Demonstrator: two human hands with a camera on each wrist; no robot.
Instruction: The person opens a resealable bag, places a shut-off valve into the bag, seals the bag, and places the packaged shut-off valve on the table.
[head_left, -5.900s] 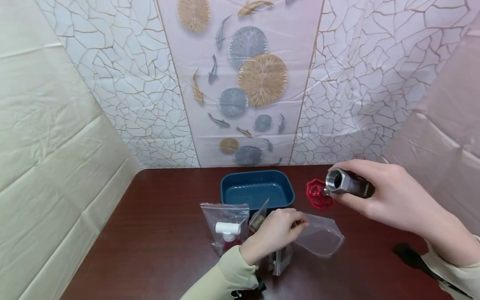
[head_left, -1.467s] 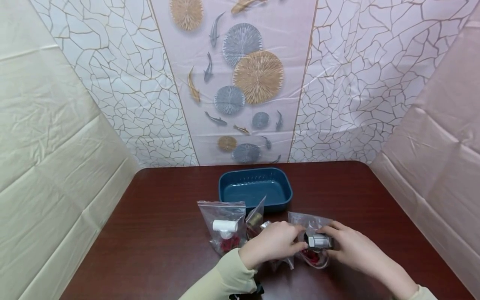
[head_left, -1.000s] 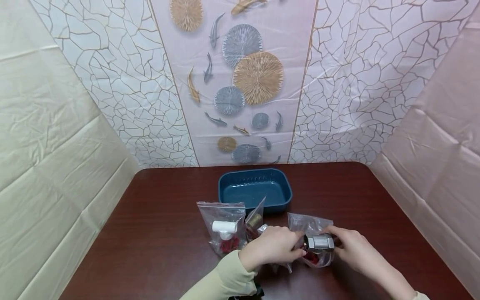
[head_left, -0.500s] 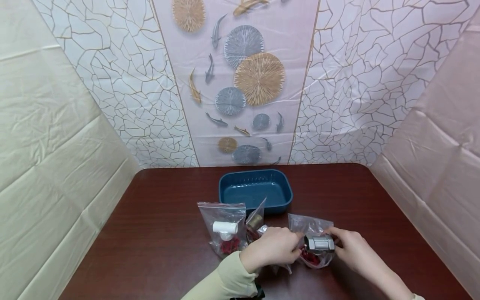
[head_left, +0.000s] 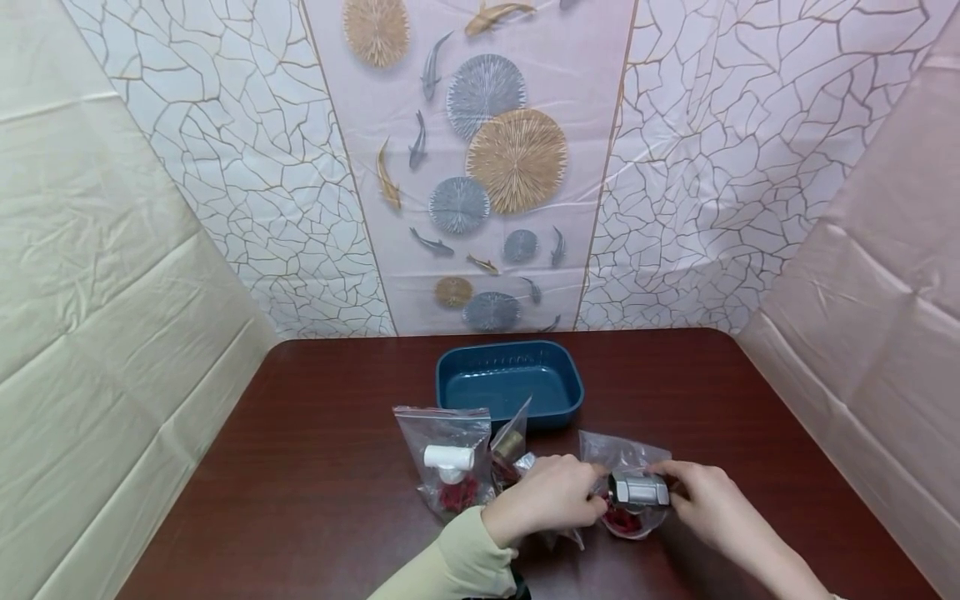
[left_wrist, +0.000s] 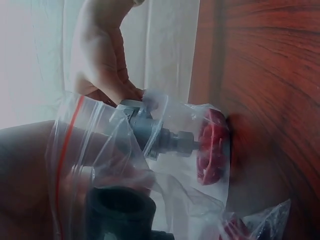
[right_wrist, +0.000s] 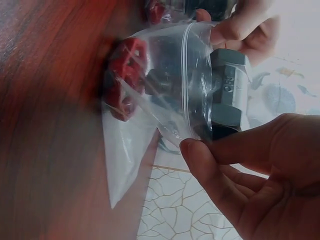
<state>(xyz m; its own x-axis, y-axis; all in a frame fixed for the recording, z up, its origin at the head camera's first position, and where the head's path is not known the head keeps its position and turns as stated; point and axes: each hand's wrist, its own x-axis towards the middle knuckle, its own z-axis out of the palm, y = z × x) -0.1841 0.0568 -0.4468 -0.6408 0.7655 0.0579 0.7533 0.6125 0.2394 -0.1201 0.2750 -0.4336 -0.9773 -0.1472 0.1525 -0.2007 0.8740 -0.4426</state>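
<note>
A metal gate valve (head_left: 640, 490) with a red handwheel (right_wrist: 127, 75) sits partly in a clear zip bag (head_left: 617, 450) in front of me. Its handwheel is inside, low by the table, and its hexagonal body sticks out past the bag's mouth. My left hand (head_left: 551, 496) pinches one side of the bag's rim, as the right wrist view shows. On the opposite side, thumb and finger of my right hand (right_wrist: 245, 175) pinch the rim close beside the valve body. Part of another bagged valve (left_wrist: 120, 212) shows near the left wrist camera.
Left of my hands stands a zip bag (head_left: 442, 425) holding a white tee-shaped valve (head_left: 448, 457) with a red handle. Beside it is a bag with a brass-coloured valve (head_left: 511, 445). Another bag (head_left: 570, 537) lies partly under my left hand. Behind them sits a blue tray (head_left: 510, 383).
Earlier my right hand held the valve raised at the right, and my left held the bag. The valve has since gone handwheel-first into the bag. My right fingers have shifted onto the rim.
</note>
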